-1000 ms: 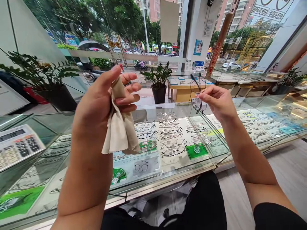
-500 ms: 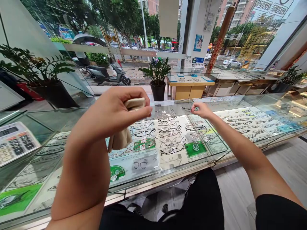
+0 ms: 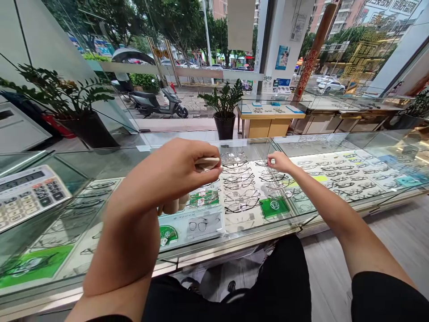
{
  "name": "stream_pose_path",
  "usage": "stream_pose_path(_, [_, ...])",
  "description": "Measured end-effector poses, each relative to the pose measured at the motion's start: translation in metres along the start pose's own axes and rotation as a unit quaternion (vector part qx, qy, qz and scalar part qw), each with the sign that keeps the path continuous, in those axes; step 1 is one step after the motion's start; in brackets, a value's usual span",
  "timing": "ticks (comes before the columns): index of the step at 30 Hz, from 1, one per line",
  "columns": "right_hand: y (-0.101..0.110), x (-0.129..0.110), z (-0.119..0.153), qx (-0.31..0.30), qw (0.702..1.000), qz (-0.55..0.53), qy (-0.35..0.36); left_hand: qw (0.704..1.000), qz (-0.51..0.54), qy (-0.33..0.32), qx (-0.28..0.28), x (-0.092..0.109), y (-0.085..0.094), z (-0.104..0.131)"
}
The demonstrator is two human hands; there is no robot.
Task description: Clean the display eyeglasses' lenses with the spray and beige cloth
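The glass showcase (image 3: 234, 243) held rows of eyeglasses (image 3: 246, 207) on a pale bed, along with a green card (image 3: 275, 207) bearing a white emblem. Left of the green card lay a printed sheet (image 3: 201, 225) picturing spectacles, and farther left a round green piece (image 3: 168, 234). Far left of the card, a calculator (image 3: 31, 197) sat above another section with more frames and a green sheet (image 3: 36, 264). To the card's right, beyond a divider, ran more rows of frames and a yellow strip (image 3: 311, 180).

The front rim passed just below the card, nearest the person's black-clad legs (image 3: 284, 277); the back edge lay well beyond it, with a black pot (image 3: 224, 126) standing past that. The two hands were apart, with a gap between them beyond and left of the card.

The left hand (image 3: 167, 167), left of the card, was closed around a beige cloth (image 3: 207, 164), folded at the top and hanging below the fist. The right hand (image 3: 279, 162), beyond the card, was pinched beside a thin, dark pair of glasses (image 3: 262, 163); whether it gripped them could not be told.
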State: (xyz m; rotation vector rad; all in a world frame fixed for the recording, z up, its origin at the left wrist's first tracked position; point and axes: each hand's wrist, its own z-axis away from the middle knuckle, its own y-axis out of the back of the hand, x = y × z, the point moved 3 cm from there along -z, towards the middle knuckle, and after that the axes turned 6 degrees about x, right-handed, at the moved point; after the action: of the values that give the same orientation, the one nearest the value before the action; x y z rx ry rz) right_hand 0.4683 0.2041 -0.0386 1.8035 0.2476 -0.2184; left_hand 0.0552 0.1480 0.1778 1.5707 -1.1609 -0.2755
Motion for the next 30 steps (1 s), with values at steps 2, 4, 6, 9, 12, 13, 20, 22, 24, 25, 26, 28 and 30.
stream_pose_path(2, [0.0, 0.0, 0.002, -0.007, 1.0, 0.007, 0.009, 0.999, -0.002, -0.008, -0.039, 0.002, -0.008, -0.002])
stream_pose_path(4, [0.001, 0.0, 0.003, -0.013, 1.0, 0.013, 0.018, 0.999, 0.005, -0.013, -0.045, 0.001, -0.018, -0.005])
stream_pose_path(6, [0.0, 0.002, 0.004, -0.02, 0.999, 0.018, 0.026, 0.999, 0.007, -0.014, -0.048, -0.002, -0.03, -0.007])
stream_pose_path(9, [-0.001, 0.005, 0.005, -0.031, 0.999, 0.028, 0.034, 0.997, -0.023, 0.004, -0.074, -0.008, -0.053, -0.005])
stream_pose_path(12, [0.0, 0.006, 0.006, -0.042, 0.998, 0.039, 0.041, 0.992, -0.065, 0.032, -0.102, -0.011, -0.074, 0.003])
stream_pose_path(13, [0.001, 0.006, 0.006, -0.045, 0.997, 0.042, 0.042, 0.99, -0.075, 0.035, -0.11, -0.011, -0.081, 0.006])
stream_pose_path(20, [0.003, 0.0, 0.001, -0.058, 0.996, 0.06, 0.043, 0.98, -0.124, 0.032, -0.155, 0.004, -0.133, 0.016])
stream_pose_path(22, [0.002, -0.002, -0.001, -0.058, 0.996, 0.063, 0.034, 0.976, -0.144, 0.024, -0.164, 0.006, -0.147, 0.015])
stream_pose_path(24, [0.001, -0.005, -0.002, -0.057, 0.996, 0.068, 0.023, 0.974, -0.149, 0.024, -0.168, 0.005, -0.159, 0.012])
stream_pose_path(25, [0.001, -0.006, -0.003, -0.058, 0.996, 0.071, 0.019, 0.974, -0.148, 0.025, -0.17, 0.003, -0.164, 0.01])
stream_pose_path(26, [0.001, -0.007, -0.004, -0.06, 0.995, 0.074, 0.015, 0.974, -0.147, 0.027, -0.173, 0.0, -0.168, 0.009])
stream_pose_path(28, [0.001, -0.009, -0.005, -0.069, 0.995, 0.075, 0.008, 0.972, -0.143, 0.034, -0.181, -0.007, -0.176, 0.007])
stream_pose_path(30, [0.001, -0.009, -0.007, -0.081, 0.994, 0.074, -0.001, 0.972, -0.137, 0.039, -0.189, -0.014, -0.181, 0.006])
